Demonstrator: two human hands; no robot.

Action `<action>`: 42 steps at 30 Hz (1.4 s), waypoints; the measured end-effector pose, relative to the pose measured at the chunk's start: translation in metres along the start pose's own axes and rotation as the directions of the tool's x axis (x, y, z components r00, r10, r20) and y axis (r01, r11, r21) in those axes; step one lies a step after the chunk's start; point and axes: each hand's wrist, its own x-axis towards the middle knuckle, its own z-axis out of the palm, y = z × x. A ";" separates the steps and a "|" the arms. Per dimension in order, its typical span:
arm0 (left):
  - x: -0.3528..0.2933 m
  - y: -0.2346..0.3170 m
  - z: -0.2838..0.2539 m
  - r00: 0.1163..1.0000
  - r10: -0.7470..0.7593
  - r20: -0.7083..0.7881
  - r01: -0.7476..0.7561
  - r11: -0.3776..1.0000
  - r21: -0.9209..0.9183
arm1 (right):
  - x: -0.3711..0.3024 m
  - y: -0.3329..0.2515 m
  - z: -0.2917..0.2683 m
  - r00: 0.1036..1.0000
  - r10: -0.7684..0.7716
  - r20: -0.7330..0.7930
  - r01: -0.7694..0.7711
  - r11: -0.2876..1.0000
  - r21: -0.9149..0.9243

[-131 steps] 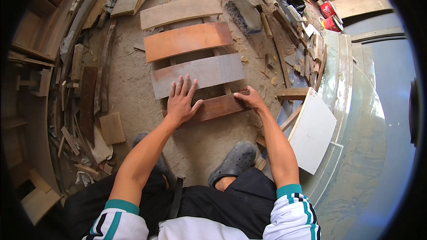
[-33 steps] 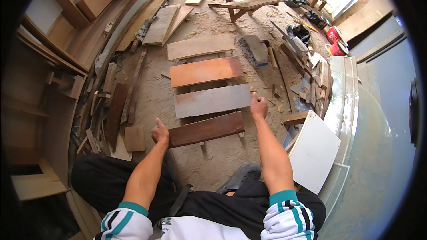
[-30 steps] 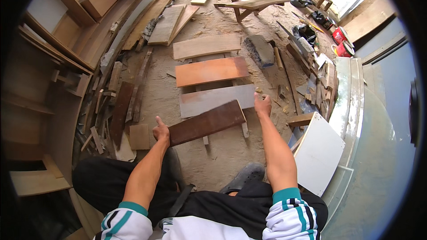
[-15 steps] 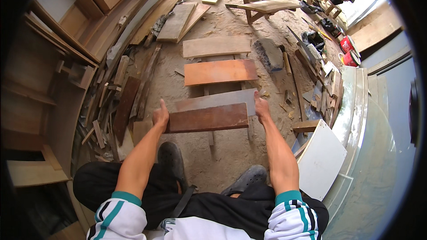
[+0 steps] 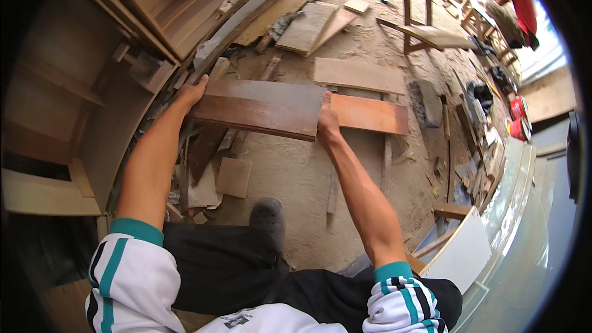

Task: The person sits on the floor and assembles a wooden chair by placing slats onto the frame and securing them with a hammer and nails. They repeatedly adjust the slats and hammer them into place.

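Note:
Between my hands is a dark brown wooden board (image 5: 259, 110), raised off the ground, with a greyish sheen along its upper part. My left hand (image 5: 192, 94) grips its left end, thumb up. At the right end, my right hand (image 5: 328, 118) is closed on the edge, its fingers partly hidden. Just beyond my right hand lies an orange-stained board (image 5: 373, 115), which the held board partly overlaps in view. Farther off is a pale unfinished board (image 5: 359, 76). Thin wooden strips (image 5: 386, 163) run beneath these boards on the dusty ground.
Wood scraps and a cabinet frame (image 5: 132, 74) line the left side. A wooden chair (image 5: 419, 31) stands far ahead, with a person in red (image 5: 521, 9) beyond it. On the right are a stone block (image 5: 424, 102), red cans (image 5: 519, 128), a white panel (image 5: 462, 250) and glass sheets (image 5: 515, 209).
Both hands have lifted the dark brown board from the strips and carried it left and away from me. My view has turned left, and the place where the board lay shows bare strips.

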 end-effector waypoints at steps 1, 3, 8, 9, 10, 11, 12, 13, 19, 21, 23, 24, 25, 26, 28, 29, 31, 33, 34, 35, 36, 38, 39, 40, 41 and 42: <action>0.011 -0.010 -0.008 0.998 -0.020 -0.054 0.022 0.999 0.038 | -0.003 -0.005 0.023 0.998 0.023 0.057 -0.027 0.997 0.075; 0.034 -0.030 -0.019 0.989 -0.046 -0.141 0.062 0.992 0.111 | -0.002 0.000 0.059 0.994 0.024 0.107 -0.043 0.984 0.170; 0.100 -0.063 -0.019 0.987 -0.010 -0.161 0.045 0.975 0.218 | -0.002 0.014 0.091 0.939 -0.045 0.341 0.019 0.997 0.079; 0.110 -0.062 -0.011 0.984 0.019 -0.177 0.022 0.973 0.228 | 0.000 0.023 0.090 0.931 -0.097 0.352 0.104 0.995 -0.002; 0.119 -0.059 -0.004 0.980 0.049 -0.193 -0.001 0.971 0.240 | 0.002 0.031 0.089 0.918 -0.144 0.368 0.186 0.979 -0.081; 0.130 -0.065 -0.001 0.980 0.063 -0.189 -0.016 0.971 0.240 | -0.012 0.015 0.097 0.915 0.052 0.400 -0.031 0.998 -0.058; 0.139 -0.049 0.005 0.979 0.105 -0.177 -0.063 0.972 0.229 | -0.006 0.019 0.094 0.923 0.053 0.382 -0.045 0.999 -0.031; 0.145 -0.039 0.010 0.975 0.147 -0.167 -0.109 0.970 0.217 | 0.000 0.026 0.093 0.930 0.055 0.362 -0.058 0.998 -0.003; 0.160 0.022 0.015 0.971 0.224 -0.088 -0.184 0.927 0.327 | 0.026 0.061 0.117 0.981 0.072 0.183 -0.090 0.992 0.094; 0.162 0.024 0.026 0.928 0.338 -0.156 -0.260 0.888 0.379 | 0.027 0.078 0.135 0.994 0.016 0.112 -0.019 0.999 0.025; 0.139 0.050 0.049 0.874 0.457 -0.167 -0.366 0.844 0.392 | 0.038 0.105 0.129 0.996 -0.030 0.079 0.032 0.999 -0.032; 0.125 0.049 0.049 0.857 0.488 -0.164 -0.396 0.828 0.398 | 0.027 0.096 0.132 0.984 0.047 0.170 -0.029 0.994 -0.109; 0.115 0.050 0.051 0.840 0.519 -0.160 -0.424 0.811 0.402 | 0.015 0.086 0.133 0.959 0.128 0.254 -0.080 0.978 -0.191; 0.109 0.053 0.050 0.812 0.566 -0.142 -0.460 0.771 0.441 | 0.004 0.071 0.132 0.921 0.199 0.336 -0.107 0.956 -0.274; 0.100 0.065 0.066 0.745 0.662 -0.086 -0.540 0.673 0.505 | 0.007 0.059 0.109 0.883 0.245 0.399 -0.039 0.888 -0.459; 0.084 0.081 0.077 0.680 0.729 -0.084 -0.597 0.617 0.513 | 0.015 0.055 0.086 0.877 0.260 0.403 -0.014 0.854 -0.520; 0.055 0.121 0.089 0.668 0.739 0.085 -0.660 0.537 0.525 | 0.041 0.036 0.036 0.853 0.280 0.440 0.045 0.801 -0.597; 0.022 0.161 0.089 0.646 0.721 0.251 -0.700 0.429 0.571 | 0.076 0.006 -0.028 0.865 0.224 0.450 0.088 0.814 -0.574; 0.012 0.179 0.089 0.648 0.689 0.324 -0.699 0.369 0.613 | 0.092 -0.017 -0.059 0.903 0.228 0.364 0.066 0.763 -0.643; 0.006 0.201 0.089 0.650 0.654 0.387 -0.695 0.306 0.651 | 0.111 -0.039 -0.092 0.947 0.145 0.286 0.092 0.730 -0.677; -0.001 0.224 0.093 0.647 0.617 0.449 -0.697 0.238 0.677 | 0.129 -0.059 -0.132 0.982 0.073 0.176 0.071 0.716 -0.694; -0.014 0.272 0.109 0.650 0.660 0.378 -0.705 0.339 0.623 | 0.169 -0.077 -0.227 0.965 -0.254 -0.070 0.108 0.623 -0.775; -0.014 0.283 0.109 0.701 0.628 0.339 -0.664 0.400 0.632 | 0.171 -0.090 -0.243 0.950 -0.247 -0.194 0.018 0.659 -0.752; -0.015 0.294 0.106 0.744 0.598 0.297 -0.622 0.457 0.636 | 0.169 -0.104 -0.256 0.919 -0.233 -0.318 -0.072 0.695 -0.715; -0.023 0.307 0.112 0.728 0.640 0.245 -0.649 0.529 0.547 | 0.174 -0.106 -0.278 0.904 -0.176 -0.390 -0.149 0.725 -0.672; -0.017 0.307 0.130 0.731 0.656 0.189 -0.663 0.618 0.423 | 0.182 -0.098 -0.294 0.886 -0.111 -0.450 -0.225 0.746 -0.627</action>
